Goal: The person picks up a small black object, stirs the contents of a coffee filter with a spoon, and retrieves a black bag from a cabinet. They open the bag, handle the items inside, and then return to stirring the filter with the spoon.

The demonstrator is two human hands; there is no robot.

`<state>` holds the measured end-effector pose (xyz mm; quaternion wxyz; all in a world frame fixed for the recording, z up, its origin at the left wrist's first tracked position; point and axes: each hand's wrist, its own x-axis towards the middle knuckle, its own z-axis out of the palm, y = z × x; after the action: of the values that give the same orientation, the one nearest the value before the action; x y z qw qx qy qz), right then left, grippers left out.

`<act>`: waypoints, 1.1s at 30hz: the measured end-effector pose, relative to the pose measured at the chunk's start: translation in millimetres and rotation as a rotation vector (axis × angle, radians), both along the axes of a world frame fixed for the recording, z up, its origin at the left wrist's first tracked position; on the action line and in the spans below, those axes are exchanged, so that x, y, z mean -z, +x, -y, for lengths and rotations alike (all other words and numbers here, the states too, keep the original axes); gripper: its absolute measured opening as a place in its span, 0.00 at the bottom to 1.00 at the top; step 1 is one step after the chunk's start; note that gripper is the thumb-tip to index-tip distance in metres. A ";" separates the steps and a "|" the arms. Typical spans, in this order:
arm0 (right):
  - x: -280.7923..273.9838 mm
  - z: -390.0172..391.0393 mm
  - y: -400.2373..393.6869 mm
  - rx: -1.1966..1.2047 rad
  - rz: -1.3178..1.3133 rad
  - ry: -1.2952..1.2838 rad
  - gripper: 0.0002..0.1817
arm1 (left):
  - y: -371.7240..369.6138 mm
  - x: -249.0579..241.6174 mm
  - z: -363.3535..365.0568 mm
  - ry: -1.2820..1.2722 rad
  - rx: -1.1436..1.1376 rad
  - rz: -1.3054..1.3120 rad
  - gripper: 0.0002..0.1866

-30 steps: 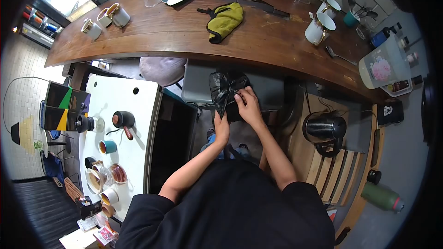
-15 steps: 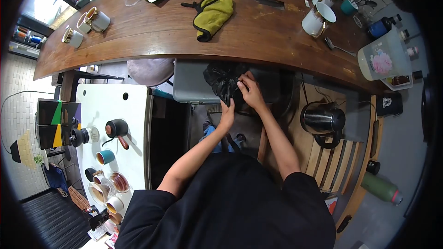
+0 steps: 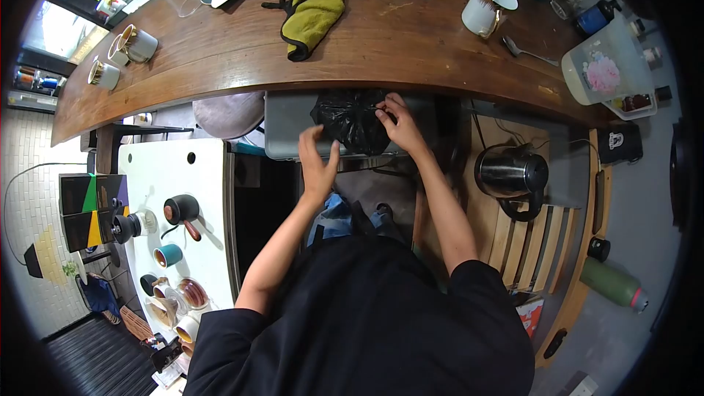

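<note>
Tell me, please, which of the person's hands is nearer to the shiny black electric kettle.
Right. The right hand is to the left of the kettle, pinching the crumpled black plastic bag; the left hand is farther left, open beside that bag.

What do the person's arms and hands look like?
Short, plain black sleeves, part of a black shirt, end near the elbows. Below them the forearms are bare. The left hand and right hand wear no gloves, and I see no watch or bracelet.
</note>
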<state>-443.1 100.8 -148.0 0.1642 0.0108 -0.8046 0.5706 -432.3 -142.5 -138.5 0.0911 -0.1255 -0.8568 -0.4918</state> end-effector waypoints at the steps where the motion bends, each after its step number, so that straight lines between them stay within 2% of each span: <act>1: -3.3 1.9 -0.3 -0.004 0.004 0.008 0.07 | -16.8 -17.4 -3.2 -0.069 0.082 -0.126 0.27; 2: -5.7 4.0 0.1 -0.006 0.004 0.006 0.07 | -33.0 -29.5 -7.9 -0.135 0.163 -0.253 0.25; 3: -7.6 5.8 0.8 -0.013 0.022 0.044 0.07 | -49.0 -35.5 -14.9 -0.136 0.161 -0.253 0.25; 5: -11.8 10.1 3.7 -0.021 0.042 0.084 0.08 | -76.1 -40.9 -28.3 -0.226 0.447 -0.222 0.24; 6: -14.7 13.1 4.4 -0.016 0.026 0.141 0.08 | -85.9 -35.6 -30.5 -0.225 0.444 -0.222 0.24; 8: -22.3 19.7 7.4 -0.010 0.008 0.198 0.09 | -100.6 -21.5 -31.8 -0.447 0.576 -0.160 0.25; 11: -27.5 29.0 12.4 0.033 0.094 0.213 0.10 | -108.1 -21.9 -31.8 -0.396 0.618 -0.157 0.19; 18: -23.0 24.3 19.4 0.035 0.003 0.200 0.10 | -112.6 -32.7 -11.4 -0.366 0.672 -0.099 0.14; 20: -21.8 16.3 23.9 0.037 -0.017 0.180 0.10 | -118.6 -32.2 0.2 -0.410 0.655 -0.199 0.14; 24: -12.8 -4.1 33.7 0.200 -0.043 0.169 0.08 | -121.9 -33.3 11.5 -0.411 0.596 -0.212 0.14; 26: -8.9 -9.6 35.8 0.260 -0.029 0.158 0.10 | -113.7 -31.0 8.5 -0.332 0.507 -0.193 0.13; 27: -11.7 -7.7 36.0 0.261 -0.028 0.158 0.10 | -105.1 -36.9 4.7 -0.332 0.508 -0.192 0.13; 29: -25.3 4.4 35.7 0.196 -0.008 0.130 0.13 | -87.7 -54.2 -2.9 -0.527 0.501 -0.185 0.15; 30: -36.1 13.2 36.6 0.194 -0.007 0.128 0.13 | -88.7 -39.3 -3.1 -0.489 0.482 -0.268 0.14; 33: -50.8 25.5 38.8 0.162 0.017 0.269 0.15 | -93.0 -30.0 -3.7 -0.476 0.433 -0.306 0.12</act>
<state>-404.3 75.2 -97.2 0.1998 -0.0371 -0.8733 0.4427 -525.3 -138.8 -108.5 0.0800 -0.3942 -0.8774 -0.2616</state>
